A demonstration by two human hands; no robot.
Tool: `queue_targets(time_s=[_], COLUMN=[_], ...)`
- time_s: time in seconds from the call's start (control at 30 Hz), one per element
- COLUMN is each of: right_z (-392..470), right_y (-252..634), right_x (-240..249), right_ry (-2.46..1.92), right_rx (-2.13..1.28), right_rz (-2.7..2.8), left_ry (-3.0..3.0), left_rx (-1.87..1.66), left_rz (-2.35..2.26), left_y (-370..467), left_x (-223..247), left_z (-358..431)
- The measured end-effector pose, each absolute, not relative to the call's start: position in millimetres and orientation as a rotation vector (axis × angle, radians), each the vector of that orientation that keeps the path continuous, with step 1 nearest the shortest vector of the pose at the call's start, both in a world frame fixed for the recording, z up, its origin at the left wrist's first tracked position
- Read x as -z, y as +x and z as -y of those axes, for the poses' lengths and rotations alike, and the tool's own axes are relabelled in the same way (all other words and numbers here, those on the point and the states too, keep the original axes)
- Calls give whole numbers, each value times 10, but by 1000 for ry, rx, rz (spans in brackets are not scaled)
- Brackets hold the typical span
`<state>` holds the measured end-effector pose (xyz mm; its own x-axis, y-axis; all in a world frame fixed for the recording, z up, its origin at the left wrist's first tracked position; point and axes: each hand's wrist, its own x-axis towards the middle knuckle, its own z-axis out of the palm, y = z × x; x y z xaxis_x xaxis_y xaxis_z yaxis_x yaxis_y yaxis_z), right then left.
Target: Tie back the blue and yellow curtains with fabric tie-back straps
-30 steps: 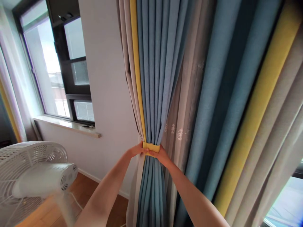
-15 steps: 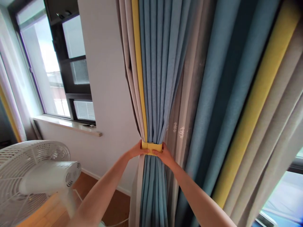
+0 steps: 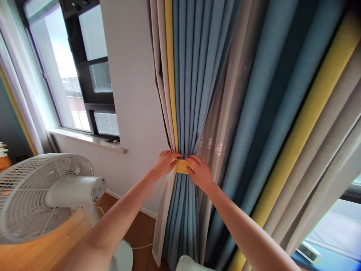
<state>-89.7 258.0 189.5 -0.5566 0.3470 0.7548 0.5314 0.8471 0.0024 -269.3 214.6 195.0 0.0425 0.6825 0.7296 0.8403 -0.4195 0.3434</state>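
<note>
A yellow curtain tieback wraps the gathered curtain, which is blue with a yellow stripe and a beige edge. My left hand grips the left end of the band, its fingers laid over the top edge and thumb at the front. On the other end, my right hand has its fingers over the upper edge and its thumb against the front. Below the band the blue folds fan out toward the floor. Fabric behind the band is hidden.
A white fan stands at the left, with its round base and a cord on the wooden floor. Another blue, yellow and beige curtain hangs close on the right. A window sill juts from the wall.
Both hands have shifted their hold: fingers now lie over the tieback's top edge, where before they reached behind it. The view has tilted, showing more floor and the fan's base.
</note>
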Motion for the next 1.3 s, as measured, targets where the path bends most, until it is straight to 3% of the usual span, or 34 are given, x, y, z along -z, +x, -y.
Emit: queue_targets(time_s=[0.53,0.7,0.87,0.97,1.1,1.3], right_z=[-2490,-2549,-2552,-2513,-2557,-2784], right_y=[-1255,-1298,-1306,-1099,-465,546], right_x=[-1787,-1764,-1746,-1681,-1429,-1043], right_ry=[-1184,-1225,-1195,-992,-765,-864], right_rx=[392,431,356,191,-54,-250], right_rz=[2217,2128,2079,2130,1853,1343], left_ry=[-2188,-2205,-2190,-2122,-1972,-2531], left_rx=[862,579,526,598,980,1580], left_rz=[1739,1828,1851,1872,1797,1654], left_y=[-2673,-2575,-2499,-2427,-2171,-1284], left_x=[-2067,-2143,-2187,-2146,-1994,-1655], left_z=[-2293,-2177,-2135,-2077,-1997,-2343])
